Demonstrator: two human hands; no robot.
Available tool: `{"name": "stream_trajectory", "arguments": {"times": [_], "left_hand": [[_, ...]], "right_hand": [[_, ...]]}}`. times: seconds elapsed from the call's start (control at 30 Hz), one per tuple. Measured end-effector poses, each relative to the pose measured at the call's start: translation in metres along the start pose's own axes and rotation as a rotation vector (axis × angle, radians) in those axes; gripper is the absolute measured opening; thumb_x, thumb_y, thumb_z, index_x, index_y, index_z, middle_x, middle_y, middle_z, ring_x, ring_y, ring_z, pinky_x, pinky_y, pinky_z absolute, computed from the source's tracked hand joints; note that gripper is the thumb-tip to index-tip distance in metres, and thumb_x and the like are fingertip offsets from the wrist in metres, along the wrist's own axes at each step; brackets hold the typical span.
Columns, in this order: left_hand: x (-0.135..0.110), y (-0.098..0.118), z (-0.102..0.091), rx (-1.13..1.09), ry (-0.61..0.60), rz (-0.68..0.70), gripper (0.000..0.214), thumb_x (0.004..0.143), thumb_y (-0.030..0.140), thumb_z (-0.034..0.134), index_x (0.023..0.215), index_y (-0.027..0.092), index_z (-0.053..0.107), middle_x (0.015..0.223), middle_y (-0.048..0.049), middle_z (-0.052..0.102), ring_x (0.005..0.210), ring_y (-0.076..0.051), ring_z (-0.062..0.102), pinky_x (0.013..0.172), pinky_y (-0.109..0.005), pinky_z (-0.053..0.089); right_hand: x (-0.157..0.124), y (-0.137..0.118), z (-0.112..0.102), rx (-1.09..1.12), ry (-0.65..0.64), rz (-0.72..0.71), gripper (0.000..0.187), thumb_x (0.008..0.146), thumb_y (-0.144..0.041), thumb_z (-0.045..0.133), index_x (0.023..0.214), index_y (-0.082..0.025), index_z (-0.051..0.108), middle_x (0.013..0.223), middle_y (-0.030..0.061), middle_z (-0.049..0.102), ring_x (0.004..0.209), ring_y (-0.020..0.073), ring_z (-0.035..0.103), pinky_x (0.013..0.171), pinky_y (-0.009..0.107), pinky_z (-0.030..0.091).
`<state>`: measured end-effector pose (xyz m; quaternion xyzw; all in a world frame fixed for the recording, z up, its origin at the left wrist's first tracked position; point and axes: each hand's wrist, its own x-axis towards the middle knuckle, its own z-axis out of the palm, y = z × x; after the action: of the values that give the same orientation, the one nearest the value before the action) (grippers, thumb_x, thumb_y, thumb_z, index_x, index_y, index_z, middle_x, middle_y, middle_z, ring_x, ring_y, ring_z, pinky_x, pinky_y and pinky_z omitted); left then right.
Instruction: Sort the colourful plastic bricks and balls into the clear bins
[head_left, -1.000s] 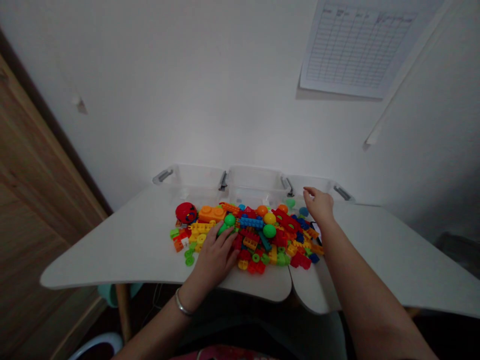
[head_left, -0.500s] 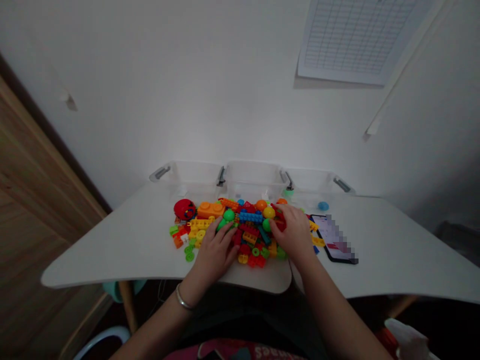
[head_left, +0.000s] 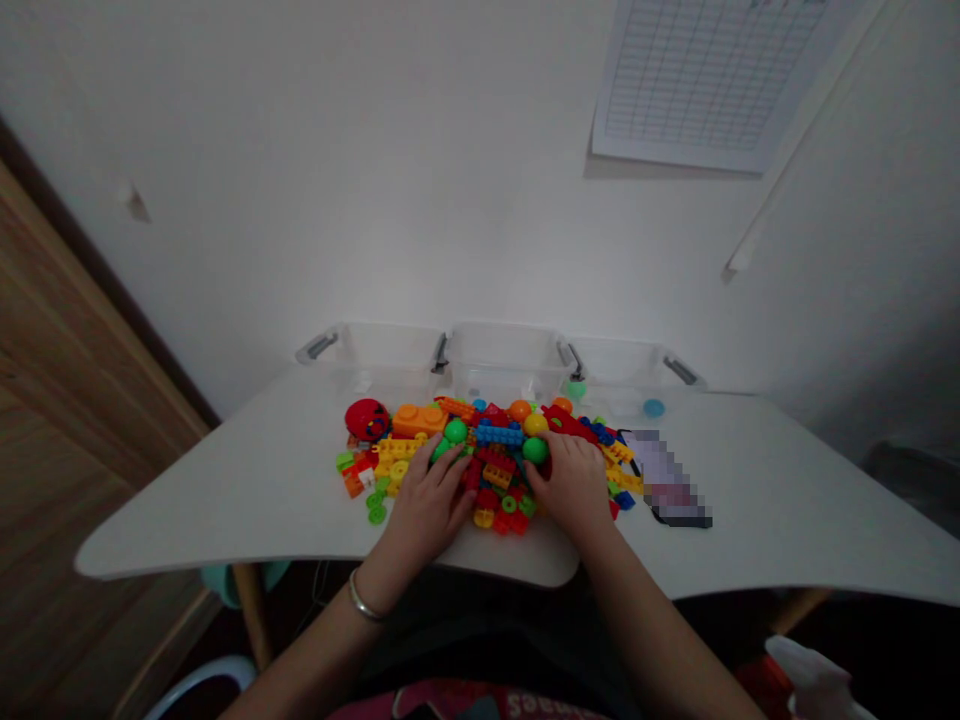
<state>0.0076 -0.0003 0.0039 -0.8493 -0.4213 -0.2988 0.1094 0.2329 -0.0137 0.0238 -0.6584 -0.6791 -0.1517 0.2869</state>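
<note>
A heap of coloured plastic building blocks (head_left: 501, 436) lies on the white table (head_left: 247, 490) in front of me. My left hand (head_left: 427, 508) rests flat on the heap's left side, fingers stretched out, its tips by a green ball (head_left: 456, 431). My right hand (head_left: 574, 482) sits on the right side with its fingers curled down into the blocks, beside another green ball (head_left: 535, 450). What those fingers hold is hidden. A red round toy (head_left: 367, 420) and an orange brick (head_left: 418, 420) lie at the heap's left end.
Three clear plastic bins stand in a row along the wall: left (head_left: 375, 348), middle (head_left: 506, 348), right (head_left: 626, 362). The right bin holds a blue piece (head_left: 654, 408) and a green piece (head_left: 575, 388). A phone (head_left: 664, 480) lies right of the heap. A wooden door (head_left: 60, 400) is at the left.
My right hand came back from the right bin to the heap and settled on its right side. A blue piece now lies in that bin. My left hand stayed put.
</note>
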Motion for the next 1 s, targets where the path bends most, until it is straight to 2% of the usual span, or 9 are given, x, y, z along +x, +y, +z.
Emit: {"name": "stream_trajectory", "arguments": {"times": [0.2, 0.43, 0.6, 0.73, 0.83, 1.0], "left_hand": [[0.0, 0.0, 0.0, 0.004, 0.007, 0.004, 0.04, 0.089, 0.034, 0.052, 0.124, 0.016, 0.06, 0.132, -0.0091, 0.059, 0.135, -0.035, 0.037, 0.109, -0.055, 0.04], [0.0, 0.0, 0.002, -0.006, 0.009, 0.009, 0.041, 0.089, 0.034, 0.051, 0.126, 0.016, 0.059, 0.132, -0.0098, 0.059, 0.136, -0.034, 0.036, 0.109, -0.056, 0.039], [0.0, -0.001, 0.001, -0.009, 0.011, 0.008, 0.041, 0.089, 0.034, 0.052, 0.124, 0.015, 0.06, 0.131, -0.0098, 0.06, 0.135, -0.035, 0.038, 0.109, -0.055, 0.04], [-0.001, -0.001, -0.001, -0.004, 0.008, 0.007, 0.04, 0.089, 0.034, 0.051, 0.124, 0.016, 0.06, 0.132, -0.009, 0.059, 0.135, -0.034, 0.037, 0.109, -0.055, 0.039], [-0.002, -0.001, -0.001, -0.001, 0.001, 0.003, 0.04, 0.089, 0.034, 0.051, 0.124, 0.016, 0.06, 0.131, -0.0085, 0.059, 0.135, -0.035, 0.037, 0.11, -0.055, 0.039], [-0.004, -0.003, -0.003, -0.004, -0.014, -0.009, 0.041, 0.09, 0.034, 0.05, 0.125, 0.016, 0.06, 0.132, -0.0085, 0.059, 0.136, -0.034, 0.036, 0.111, -0.054, 0.038]], "right_hand": [[-0.001, 0.001, 0.002, 0.037, 0.066, -0.008, 0.034, 0.08, -0.036, 0.061, 0.109, -0.018, 0.062, 0.099, 0.009, 0.069, 0.093, 0.0276, 0.058, 0.087, 0.041, 0.037], [-0.001, 0.001, -0.001, 0.096, 0.159, -0.1, 0.035, 0.081, -0.033, 0.06, 0.112, -0.017, 0.061, 0.1, 0.0081, 0.069, 0.093, 0.0248, 0.059, 0.094, 0.041, 0.036], [0.003, 0.004, -0.009, 0.127, 0.24, -0.068, 0.04, 0.082, -0.036, 0.059, 0.118, -0.018, 0.057, 0.105, 0.0088, 0.068, 0.094, 0.026, 0.059, 0.089, 0.041, 0.041], [0.018, 0.019, -0.024, 0.131, 0.352, -0.028, 0.038, 0.082, -0.037, 0.058, 0.115, -0.019, 0.057, 0.104, 0.0095, 0.067, 0.094, 0.0261, 0.059, 0.085, 0.041, 0.043], [0.038, 0.035, -0.035, 0.137, 0.456, -0.012, 0.034, 0.082, -0.034, 0.057, 0.113, -0.019, 0.057, 0.106, 0.0098, 0.065, 0.098, 0.0253, 0.058, 0.089, 0.041, 0.043], [0.075, 0.064, -0.037, 0.106, 0.453, -0.008, 0.035, 0.081, -0.032, 0.056, 0.112, -0.018, 0.057, 0.109, 0.0115, 0.063, 0.1, 0.0264, 0.055, 0.09, 0.041, 0.041]]}}
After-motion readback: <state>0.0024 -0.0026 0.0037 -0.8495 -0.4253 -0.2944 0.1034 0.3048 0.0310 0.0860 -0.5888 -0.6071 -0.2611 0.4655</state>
